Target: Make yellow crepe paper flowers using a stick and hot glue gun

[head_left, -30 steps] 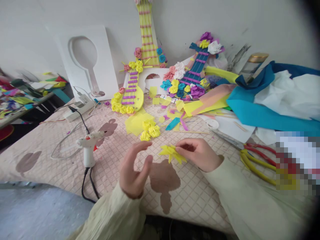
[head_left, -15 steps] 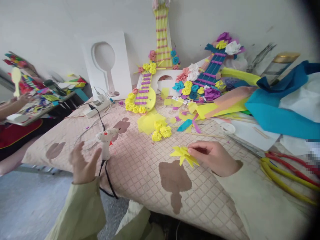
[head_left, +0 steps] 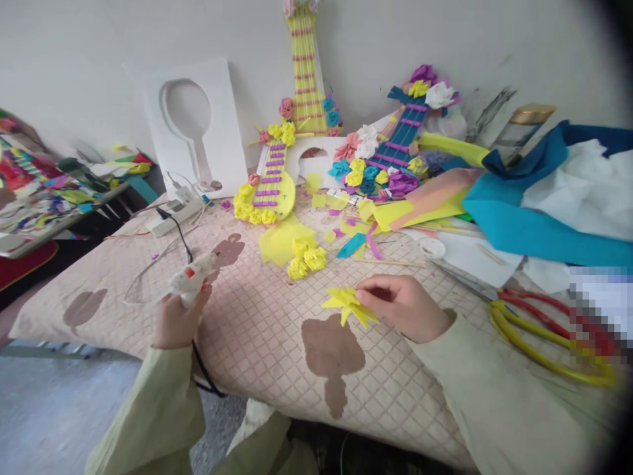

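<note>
My left hand point(head_left: 179, 320) is wrapped round the handle of a white glue gun point(head_left: 186, 280) with an orange-red trigger, its nozzle pointing away to the upper right. Between the thumb and fingers of my right hand point(head_left: 403, 305) is a yellow paper flower point(head_left: 349, 304) with pointed petals, held just above the cloth. Beyond it lie several finished yellow paper roses point(head_left: 306, 258) beside a flat yellow paper sheet point(head_left: 281, 241). A small yellow guitar point(head_left: 277, 191) with purple bars and yellow flowers along its side leans at the back.
Scissors with red and yellow handles point(head_left: 529, 330) lie at the right. Blue crepe paper point(head_left: 534, 218) and paper scraps crowd the back right. A power strip point(head_left: 178, 211) sits back left. A white foam board point(head_left: 227, 119) and a blue decorated guitar point(head_left: 403, 138) lean on the wall.
My left hand was open beside the glue gun; now its fingers are closed round the handle, and the gun has tilted. My right hand still holds the yellow flower. The view has shifted slightly right.
</note>
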Available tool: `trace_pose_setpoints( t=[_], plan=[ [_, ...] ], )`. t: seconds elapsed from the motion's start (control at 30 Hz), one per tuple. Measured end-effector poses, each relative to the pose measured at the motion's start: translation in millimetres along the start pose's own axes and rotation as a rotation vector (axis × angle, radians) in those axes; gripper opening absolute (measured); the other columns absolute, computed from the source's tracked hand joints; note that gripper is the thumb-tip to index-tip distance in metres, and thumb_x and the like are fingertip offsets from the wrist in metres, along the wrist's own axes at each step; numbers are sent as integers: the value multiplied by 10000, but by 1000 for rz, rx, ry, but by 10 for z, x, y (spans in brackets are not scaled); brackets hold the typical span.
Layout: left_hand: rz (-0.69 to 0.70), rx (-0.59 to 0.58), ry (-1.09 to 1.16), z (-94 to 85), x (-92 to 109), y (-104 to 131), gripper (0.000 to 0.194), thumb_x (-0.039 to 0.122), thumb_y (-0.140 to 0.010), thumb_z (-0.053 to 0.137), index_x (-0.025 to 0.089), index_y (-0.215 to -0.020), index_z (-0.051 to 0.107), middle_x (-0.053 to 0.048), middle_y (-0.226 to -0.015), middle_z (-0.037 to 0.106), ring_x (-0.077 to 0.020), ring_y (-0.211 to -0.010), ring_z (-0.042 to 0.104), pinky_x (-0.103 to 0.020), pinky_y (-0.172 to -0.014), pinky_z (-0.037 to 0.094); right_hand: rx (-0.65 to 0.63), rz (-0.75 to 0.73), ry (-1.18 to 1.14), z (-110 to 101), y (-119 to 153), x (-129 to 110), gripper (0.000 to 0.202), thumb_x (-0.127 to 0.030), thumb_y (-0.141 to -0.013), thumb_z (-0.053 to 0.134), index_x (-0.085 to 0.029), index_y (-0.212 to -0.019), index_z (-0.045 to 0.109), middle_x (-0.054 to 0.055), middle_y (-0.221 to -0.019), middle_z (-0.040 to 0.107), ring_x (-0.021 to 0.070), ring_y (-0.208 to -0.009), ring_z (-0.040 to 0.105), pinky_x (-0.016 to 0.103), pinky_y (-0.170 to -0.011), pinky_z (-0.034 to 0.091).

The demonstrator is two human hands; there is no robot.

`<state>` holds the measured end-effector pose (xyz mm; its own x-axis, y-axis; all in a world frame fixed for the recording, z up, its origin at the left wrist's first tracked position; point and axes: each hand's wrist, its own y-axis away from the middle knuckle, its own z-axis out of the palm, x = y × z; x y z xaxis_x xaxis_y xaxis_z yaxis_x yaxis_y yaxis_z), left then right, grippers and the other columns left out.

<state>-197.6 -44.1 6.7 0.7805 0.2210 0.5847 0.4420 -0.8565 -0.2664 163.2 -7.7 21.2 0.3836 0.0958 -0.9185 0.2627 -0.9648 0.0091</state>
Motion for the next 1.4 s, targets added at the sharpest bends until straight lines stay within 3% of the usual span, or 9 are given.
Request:
trace_pose_setpoints(
  t=[0.07, 0.1, 0.13, 0.2, 0.23, 0.37, 0.57, 0.83, 1.4],
  plan=[
    [48, 8, 62, -56, 222, 234, 304, 401, -759, 514, 151, -894, 621, -90, -998, 646, -261, -968, 583, -389, -821, 481, 5, 7, -8, 3, 2, -1, 173, -317, -691, 591, -170, -712, 679, 46, -753, 698, 165, -653, 621, 290, -596, 507],
    [104, -2, 183, -79, 353, 372, 253, 365, -778, 513, 168, -908, 602, -79, -1013, 637, -240, -953, 591, -355, -789, 501, 7, 10, -10, 6, 4, -3, 171, -316, -690, 592, -170, -712, 678, 47, -753, 698, 164, -650, 620, 289, -594, 505],
    [145, -16, 303, -92, 489, 517, 199, 339, -790, 508, 183, -885, 587, -59, -912, 653, -208, -826, 625, -314, -682, 530, 10, 10, -10, 10, 6, -5, 167, -312, -691, 590, -171, -710, 677, 46, -749, 698, 162, -645, 618, 287, -591, 502],
    [213, -265, 331, -81, 739, 791, 126, 293, -793, 513, 189, -795, 584, -16, -645, 633, -144, -526, 593, -234, -451, 488, 15, 6, -8, 19, 13, -12, 156, -300, -693, 584, -172, -701, 674, 40, -728, 696, 155, -628, 612, 279, -578, 495],
    [271, -318, 299, -54, 842, 907, 94, 271, -771, 543, 188, -783, 585, -1, -576, 613, -129, -459, 565, -218, -411, 461, 18, 6, -6, 24, 16, -17, 152, -294, -694, 581, -173, -699, 673, 37, -718, 694, 151, -619, 608, 275, -570, 491],
    [536, -325, 245, 157, 1073, 1158, 85, 180, -715, 564, 182, -800, 558, 37, -512, 568, -85, -375, 493, -188, -398, 416, 17, 15, 0, 29, 22, -34, 150, -284, -696, 577, -171, -710, 674, 32, -715, 693, 150, -623, 605, 272, -573, 483],
    [638, -323, 187, 380, 1105, 1161, 185, 187, -727, 521, 174, -909, 551, 41, -508, 527, -77, -359, 445, -188, -399, 394, 32, -9, 14, 15, 25, -52, 151, -279, -698, 575, -172, -707, 681, 39, -745, 701, 159, -658, 616, 282, -612, 482],
    [735, -354, 177, 420, 1080, 1133, 91, 186, -738, 492, 170, -824, 516, 45, -506, 502, -79, -352, 444, -185, -366, 359, 45, -39, 35, 22, 26, -62, 144, -255, -711, 562, -164, -686, 671, 34, -719, 692, 145, -628, 598, 271, -588, 468],
    [804, -345, 135, 457, 1089, 1133, 59, 191, -781, 441, 180, -725, 428, 46, -513, 431, -77, -375, 409, -188, -373, 316, 40, -49, 35, 13, 31, -71, 130, -242, -706, 568, -175, -679, 677, 22, -717, 695, 137, -630, 599, 256, -587, 465]
  ],
)
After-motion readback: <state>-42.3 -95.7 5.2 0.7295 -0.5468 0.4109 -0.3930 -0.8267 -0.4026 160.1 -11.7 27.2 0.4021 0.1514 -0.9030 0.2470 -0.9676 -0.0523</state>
